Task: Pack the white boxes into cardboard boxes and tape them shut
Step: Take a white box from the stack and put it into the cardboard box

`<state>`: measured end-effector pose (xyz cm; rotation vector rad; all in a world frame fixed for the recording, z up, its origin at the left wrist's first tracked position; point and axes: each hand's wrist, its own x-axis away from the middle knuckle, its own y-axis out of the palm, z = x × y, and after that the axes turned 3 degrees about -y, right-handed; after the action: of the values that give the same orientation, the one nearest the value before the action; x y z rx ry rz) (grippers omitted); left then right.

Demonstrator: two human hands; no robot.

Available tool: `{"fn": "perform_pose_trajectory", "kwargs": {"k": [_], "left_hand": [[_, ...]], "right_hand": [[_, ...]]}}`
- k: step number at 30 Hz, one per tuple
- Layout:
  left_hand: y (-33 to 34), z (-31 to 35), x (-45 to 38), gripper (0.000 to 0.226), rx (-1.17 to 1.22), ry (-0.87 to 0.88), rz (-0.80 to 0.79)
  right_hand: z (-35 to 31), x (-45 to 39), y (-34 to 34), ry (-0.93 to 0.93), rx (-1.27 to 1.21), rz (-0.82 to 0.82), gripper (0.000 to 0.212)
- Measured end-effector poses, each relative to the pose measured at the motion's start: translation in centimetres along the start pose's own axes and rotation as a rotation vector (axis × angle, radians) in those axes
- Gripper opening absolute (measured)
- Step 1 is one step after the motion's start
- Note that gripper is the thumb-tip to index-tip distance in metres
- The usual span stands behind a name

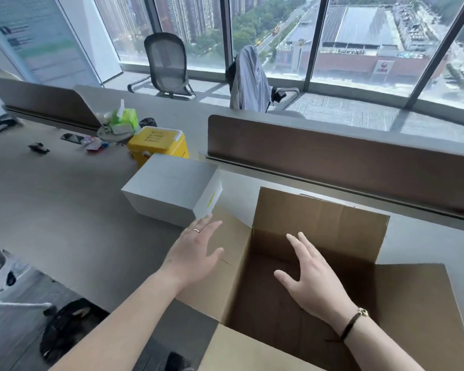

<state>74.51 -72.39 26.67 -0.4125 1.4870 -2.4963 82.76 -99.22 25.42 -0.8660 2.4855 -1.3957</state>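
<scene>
From my head view, the near flap of the cardboard box (300, 263) runs off the bottom edge, and its right flap is cut by the frame corner, so I can't see the full outline. The box's interior is in shadow; I see a bare brown bottom and nothing in it. All 4 flaps are folded outward, the far one standing upright.

My left hand (196, 250) hangs over the box's left flap with fingers straight and spread, gripping nothing; its fingertips reach just beside the near corner of the white box (172, 188), and I can't tell whether they touch it. There's a ring on 1 finger. My right hand (314, 279) is over the box opening, fingers also straight and spread, holding nothing, with a dark bracelet on the wrist.

The white box sits closed on the grey desk (65, 210), just left of the cardboard box, a yellow mark on its right face too small to read. Behind it stands a yellow container (158, 145) with a white handle, partly hidden by the white box. Farther back, a green tissue pack (123, 119) rests among blurred small items I can't identify. A dark shape at lower left is unclear.
</scene>
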Motion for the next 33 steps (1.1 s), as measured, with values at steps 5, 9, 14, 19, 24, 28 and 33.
{"fn": "perform_pose_trajectory", "kwargs": {"k": [5, 9, 14, 19, 24, 28, 33], "left_hand": [[-2.3, -6.6, -3.9, 0.063, 0.065, -0.047, -0.008], [-5.1, -13.4, -7.6, 0.062, 0.146, -0.071, -0.033], [-9.7, -22.3, -12.8, 0.062, 0.168, -0.129, -0.043], [-12.9, -28.7, -17.7, 0.065, 0.132, -0.189, -0.103], [-13.5, -32.6, -21.1, 0.084, 0.175, -0.258, -0.189], [-13.1, -34.3, -23.1, 0.099, 0.345, -0.226, -0.235], [-11.9, -35.6, -25.4, 0.121, 0.314, -0.144, -0.382]], "right_hand": [[-6.4, -5.5, 2.9, -0.03, 0.024, -0.023, 0.081], [-12.2, -10.7, 6.7, -0.03, 0.04, -0.022, 0.08], [-18.2, -17.5, 10.4, 0.062, 0.104, -0.053, 0.079], [-21.7, -23.0, 12.9, 0.179, 0.197, -0.104, 0.081], [-22.7, -26.3, 15.6, 0.338, 0.019, -0.16, 0.093], [-22.0, -27.8, 17.1, 0.425, -0.14, -0.138, 0.104], [-21.7, -29.4, 18.6, 0.453, -0.272, -0.089, 0.116]]}}
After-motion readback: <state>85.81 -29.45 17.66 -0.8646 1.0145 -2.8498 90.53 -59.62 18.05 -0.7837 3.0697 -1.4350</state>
